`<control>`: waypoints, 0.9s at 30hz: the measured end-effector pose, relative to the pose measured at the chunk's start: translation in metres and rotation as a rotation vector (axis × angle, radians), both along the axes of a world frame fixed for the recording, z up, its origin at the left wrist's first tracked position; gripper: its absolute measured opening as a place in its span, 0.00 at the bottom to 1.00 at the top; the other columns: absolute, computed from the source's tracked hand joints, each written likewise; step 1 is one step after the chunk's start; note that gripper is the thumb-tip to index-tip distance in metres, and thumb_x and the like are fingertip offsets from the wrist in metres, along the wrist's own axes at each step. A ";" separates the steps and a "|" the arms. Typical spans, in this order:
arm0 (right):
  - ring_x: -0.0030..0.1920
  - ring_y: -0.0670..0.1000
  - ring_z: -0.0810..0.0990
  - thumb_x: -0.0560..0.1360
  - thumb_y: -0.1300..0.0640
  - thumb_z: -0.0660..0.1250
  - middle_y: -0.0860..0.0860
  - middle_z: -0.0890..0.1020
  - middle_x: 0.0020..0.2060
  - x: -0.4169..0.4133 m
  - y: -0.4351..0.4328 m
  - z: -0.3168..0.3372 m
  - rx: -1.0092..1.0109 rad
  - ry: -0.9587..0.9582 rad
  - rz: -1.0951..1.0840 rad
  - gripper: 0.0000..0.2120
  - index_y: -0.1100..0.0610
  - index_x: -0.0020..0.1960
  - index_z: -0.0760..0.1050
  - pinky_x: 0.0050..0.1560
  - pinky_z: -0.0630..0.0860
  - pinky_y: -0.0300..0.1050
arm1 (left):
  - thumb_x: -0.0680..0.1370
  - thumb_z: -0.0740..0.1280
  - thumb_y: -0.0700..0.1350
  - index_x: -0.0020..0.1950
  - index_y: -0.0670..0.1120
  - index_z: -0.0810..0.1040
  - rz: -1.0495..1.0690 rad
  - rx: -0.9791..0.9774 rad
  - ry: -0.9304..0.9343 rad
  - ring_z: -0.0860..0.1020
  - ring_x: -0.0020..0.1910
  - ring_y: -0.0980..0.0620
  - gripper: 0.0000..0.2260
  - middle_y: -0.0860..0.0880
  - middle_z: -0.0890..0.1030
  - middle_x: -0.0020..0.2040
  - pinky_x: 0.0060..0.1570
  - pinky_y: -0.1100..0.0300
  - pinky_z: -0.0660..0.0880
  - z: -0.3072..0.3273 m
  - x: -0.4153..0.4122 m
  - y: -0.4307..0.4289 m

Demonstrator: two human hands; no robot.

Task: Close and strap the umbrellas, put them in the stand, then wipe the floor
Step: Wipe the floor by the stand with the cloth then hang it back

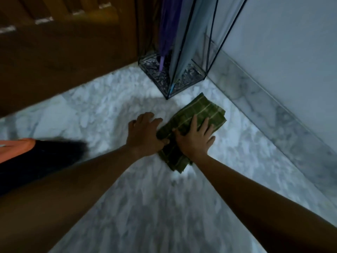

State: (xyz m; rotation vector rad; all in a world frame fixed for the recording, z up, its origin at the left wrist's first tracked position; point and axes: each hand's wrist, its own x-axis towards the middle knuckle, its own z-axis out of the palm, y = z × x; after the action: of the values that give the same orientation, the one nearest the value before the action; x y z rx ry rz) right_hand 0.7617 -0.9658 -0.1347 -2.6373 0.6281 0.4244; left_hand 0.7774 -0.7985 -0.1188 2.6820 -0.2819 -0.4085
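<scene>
Right grip (196,138) flat, fingers apart, on cloth (206,111), left grip (144,132) splayed beside it on floor (102,110); person shd press evenly & overlap strokes.

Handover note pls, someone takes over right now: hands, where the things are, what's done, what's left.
Left hand: open, fingers spread on the marble floor, thumb side against the green cloth.
Right hand: open, pressing flat on the cloth.
Purple umbrella and grey umbrella: closed, upright in the wire stand in the corner.
Done: both umbrellas stowed; straps cannot be seen.
Left: finish wiping the floor.
</scene>
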 end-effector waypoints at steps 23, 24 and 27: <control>0.82 0.56 0.45 0.81 0.33 0.43 0.55 0.47 0.82 0.086 -0.068 -0.022 -0.297 -0.161 0.185 0.32 0.43 0.82 0.47 0.79 0.44 0.61 | 0.74 0.57 0.73 0.78 0.65 0.36 -0.083 0.192 0.265 0.30 0.77 0.44 0.41 0.55 0.29 0.79 0.77 0.41 0.39 -0.016 0.015 0.048; 0.81 0.56 0.46 0.81 0.34 0.43 0.55 0.48 0.82 0.082 -0.064 -0.022 -0.304 -0.176 0.208 0.32 0.43 0.82 0.47 0.79 0.44 0.61 | 0.74 0.57 0.73 0.78 0.65 0.36 -0.081 0.188 0.266 0.29 0.77 0.44 0.41 0.55 0.29 0.78 0.77 0.41 0.39 -0.016 0.015 0.048; 0.81 0.56 0.46 0.81 0.33 0.43 0.55 0.49 0.82 0.059 -0.038 -0.021 -0.309 -0.207 0.307 0.32 0.43 0.82 0.48 0.79 0.45 0.61 | 0.74 0.58 0.73 0.78 0.65 0.37 -0.090 0.169 0.269 0.29 0.77 0.43 0.41 0.55 0.29 0.79 0.77 0.41 0.38 -0.015 0.015 0.049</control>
State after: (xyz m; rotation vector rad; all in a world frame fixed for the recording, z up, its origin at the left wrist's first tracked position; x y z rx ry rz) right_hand 0.8207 -1.0041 -0.1554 -3.0344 0.2365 0.1416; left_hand 0.7919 -0.7498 -0.1337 2.7394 -0.3002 -0.8469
